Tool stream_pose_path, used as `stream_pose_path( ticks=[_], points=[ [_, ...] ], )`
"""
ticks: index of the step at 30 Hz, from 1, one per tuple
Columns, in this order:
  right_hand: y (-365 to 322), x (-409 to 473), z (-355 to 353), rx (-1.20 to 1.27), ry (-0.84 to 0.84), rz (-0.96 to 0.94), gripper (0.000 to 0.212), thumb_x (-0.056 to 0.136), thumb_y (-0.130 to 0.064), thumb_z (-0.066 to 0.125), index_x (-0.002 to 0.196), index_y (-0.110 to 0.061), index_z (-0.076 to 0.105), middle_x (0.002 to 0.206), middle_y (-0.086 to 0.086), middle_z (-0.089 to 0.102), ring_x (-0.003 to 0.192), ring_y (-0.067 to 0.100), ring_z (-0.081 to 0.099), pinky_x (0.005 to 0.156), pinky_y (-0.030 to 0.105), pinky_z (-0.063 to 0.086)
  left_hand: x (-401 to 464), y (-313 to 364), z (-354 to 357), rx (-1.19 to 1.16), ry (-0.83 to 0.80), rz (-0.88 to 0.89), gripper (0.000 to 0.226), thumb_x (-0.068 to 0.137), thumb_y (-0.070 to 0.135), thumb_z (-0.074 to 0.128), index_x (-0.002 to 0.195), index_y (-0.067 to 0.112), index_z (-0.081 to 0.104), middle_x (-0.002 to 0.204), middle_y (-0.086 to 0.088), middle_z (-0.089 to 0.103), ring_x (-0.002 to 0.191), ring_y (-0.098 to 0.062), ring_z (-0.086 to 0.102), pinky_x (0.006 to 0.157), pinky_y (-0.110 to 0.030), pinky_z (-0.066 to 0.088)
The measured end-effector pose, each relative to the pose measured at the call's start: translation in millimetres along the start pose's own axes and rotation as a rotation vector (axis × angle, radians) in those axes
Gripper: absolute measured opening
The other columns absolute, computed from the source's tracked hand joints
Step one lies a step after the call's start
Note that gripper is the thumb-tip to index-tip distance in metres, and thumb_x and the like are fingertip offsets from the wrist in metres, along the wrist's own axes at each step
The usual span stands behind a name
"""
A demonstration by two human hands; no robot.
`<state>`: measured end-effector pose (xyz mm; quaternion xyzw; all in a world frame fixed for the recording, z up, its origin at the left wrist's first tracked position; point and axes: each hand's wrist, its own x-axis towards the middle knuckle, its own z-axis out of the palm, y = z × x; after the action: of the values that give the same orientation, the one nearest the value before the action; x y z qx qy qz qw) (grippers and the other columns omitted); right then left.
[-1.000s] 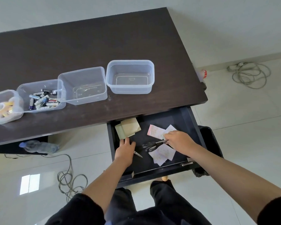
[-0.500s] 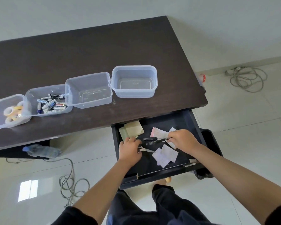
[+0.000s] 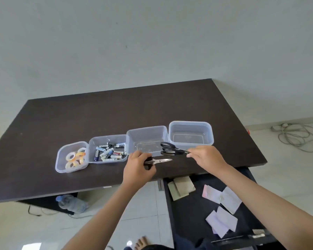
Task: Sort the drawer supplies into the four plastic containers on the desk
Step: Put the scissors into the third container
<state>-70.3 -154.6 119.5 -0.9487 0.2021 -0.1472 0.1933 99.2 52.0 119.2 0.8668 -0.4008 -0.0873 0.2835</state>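
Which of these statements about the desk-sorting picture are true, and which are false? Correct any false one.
1. Each hand holds a pair of scissors. True: left hand grips small scissors; right hand pinches black-handled scissors.
2. The batteries lie in the rightmost container. False: second from left.
3. The drawer is closed. False: open, papers inside.
4. The tape rolls sit in the leftmost container. True.

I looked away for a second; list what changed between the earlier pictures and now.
Both hands rose out of the drawer to the desk: the left hand carries the small scissors, the right hand the black-handled scissors by the blades, near the third container. Papers and sticky notes stayed in the drawer; container contents unchanged.
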Motion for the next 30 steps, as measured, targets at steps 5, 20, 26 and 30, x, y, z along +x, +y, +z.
stream_pose_path(
  ticks=[5, 20, 26, 30],
  points=[
    [-30.3, 39.5, -0.8, 0.000, -0.091, 0.146, 0.026, 0.095, -0.022, 0.056, 0.104, -0.005, 0.072, 0.095, 0.012, 0.074, 0.091, 0.030, 0.067, 0.080, 0.044, 0.053, 53.7, -19.5, -26.9, -0.011, 0.017, -0.004, 0.035, 0.075, 0.023, 0.069, 0.109, 0.018, 0.066, 0.101, -0.002, 0.058, 0.103, -0.022, 0.048, 0.075, -0.032, 0.047],
    [-54.7, 83.4, 4.5, -0.141, -0.147, 0.467, 0.029, 0.096, -0.029, 0.052, 0.104, -0.010, 0.073, 0.098, 0.009, 0.074, 0.090, 0.024, 0.067, 0.081, 0.039, 0.055, 121.6, -43.2, -6.7, 0.311, -0.332, 0.042, 0.028, 0.075, 0.049, 0.060, 0.083, 0.021, 0.060, 0.094, 0.000, 0.065, 0.095, -0.025, 0.056, 0.073, -0.033, 0.039],
    [-80.8, 105.1, 12.6, -0.120, -0.229, 0.454, 0.026, 0.095, -0.029, 0.055, 0.106, -0.014, 0.072, 0.094, 0.007, 0.073, 0.082, 0.019, 0.065, 0.066, 0.020, 0.040, 109.3, -60.5, -22.2, 0.154, -0.159, 0.086, 0.096, 0.064, 0.073, 0.064, 0.143, 0.028, 0.033, 0.143, -0.001, 0.035, 0.132, -0.023, 0.032, 0.108, -0.041, 0.029],
    [-94.6, 132.4, 32.3, 0.007, -0.340, 0.481, 0.035, 0.093, -0.026, 0.058, 0.074, 0.002, 0.068, 0.072, 0.022, 0.065, 0.066, 0.029, 0.061, 0.058, 0.026, 0.039, 108.7, -82.8, -33.8, 0.190, -0.306, 0.063, 0.122, 0.057, 0.079, 0.064, 0.151, 0.023, 0.009, 0.159, -0.002, 0.010, 0.146, -0.025, 0.011, 0.118, -0.048, 0.010]
  ],
)
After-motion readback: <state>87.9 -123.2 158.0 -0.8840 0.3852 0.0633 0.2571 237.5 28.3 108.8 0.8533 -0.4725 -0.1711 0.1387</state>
